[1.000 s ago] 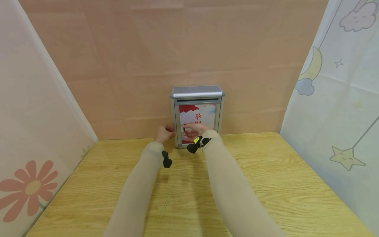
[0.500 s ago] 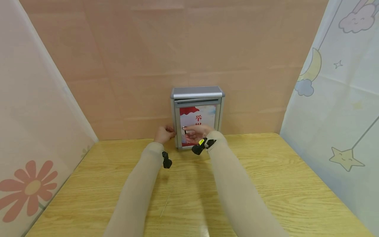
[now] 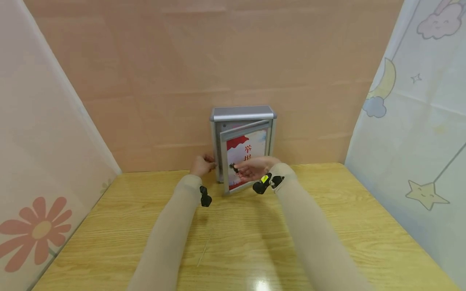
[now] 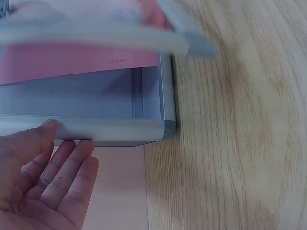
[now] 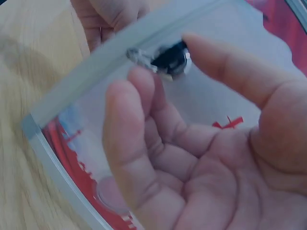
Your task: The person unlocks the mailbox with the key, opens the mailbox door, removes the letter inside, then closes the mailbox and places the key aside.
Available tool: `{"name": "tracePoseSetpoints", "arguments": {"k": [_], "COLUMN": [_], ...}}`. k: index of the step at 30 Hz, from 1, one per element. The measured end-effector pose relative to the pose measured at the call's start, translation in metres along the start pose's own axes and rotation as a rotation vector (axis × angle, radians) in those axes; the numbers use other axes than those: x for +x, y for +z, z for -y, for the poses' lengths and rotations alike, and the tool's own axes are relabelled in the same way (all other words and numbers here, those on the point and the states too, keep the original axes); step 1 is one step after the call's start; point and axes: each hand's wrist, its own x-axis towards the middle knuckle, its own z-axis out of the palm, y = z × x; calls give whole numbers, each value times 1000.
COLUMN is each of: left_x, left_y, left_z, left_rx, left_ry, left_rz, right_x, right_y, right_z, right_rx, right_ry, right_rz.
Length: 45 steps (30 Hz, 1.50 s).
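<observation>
A silver metal letter box stands upright against the back wall. Its framed front door, with a red and white poster and red characters, is swung partly out on its right side. At the poster's left, my right hand pinches a black-headed key in the door's lock between thumb and fingers. My left hand holds the box's left side, thumb on the front rim and fingers along the outside. Behind the door, a pink paper shows inside the box in the left wrist view.
A wood-grain table spreads in front of the box. A plain peach cloth hangs behind. Patterned white cloths line the left side and the right side.
The box's door has swung from shut to partly open, its left edge coming out and right. My right hand has moved right and nearer with the key. The left hand has stayed put.
</observation>
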Motion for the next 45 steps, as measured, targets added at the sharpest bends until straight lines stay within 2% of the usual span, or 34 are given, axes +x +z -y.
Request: {"name": "tracePoseSetpoints", "arguments": {"k": [9, 16, 23, 30, 33, 35, 42, 45], "left_x": [-5, 0, 3, 4, 3, 2, 0, 0], "left_y": [-7, -8, -6, -6, -6, -6, -6, -6], "left_z": [-6, 0, 3, 2, 1, 1, -1, -1], "left_rx": [-34, -22, -7, -8, -8, -7, -4, -9], "left_ry": [-7, -8, -12, -14, -15, -15, 0, 11], "left_rz": [5, 0, -5, -9, -7, -5, -1, -4], "right_x": [-20, -36, -52, -62, -68, -73, -99, -99], "right_y": [-11, -22, -37, -42, -40, -37, -10, 4], "right_z": [-3, -9, -20, -25, -24, -24, -25, -36], "right_rx": [-169, -251, -276, -315, -368, -415, -760, -801], "right_ry": [15, 39, 36, -10, -39, -60, -135, -125], "right_rz": [77, 145, 148, 130, 88, 31, -265, -348]}}
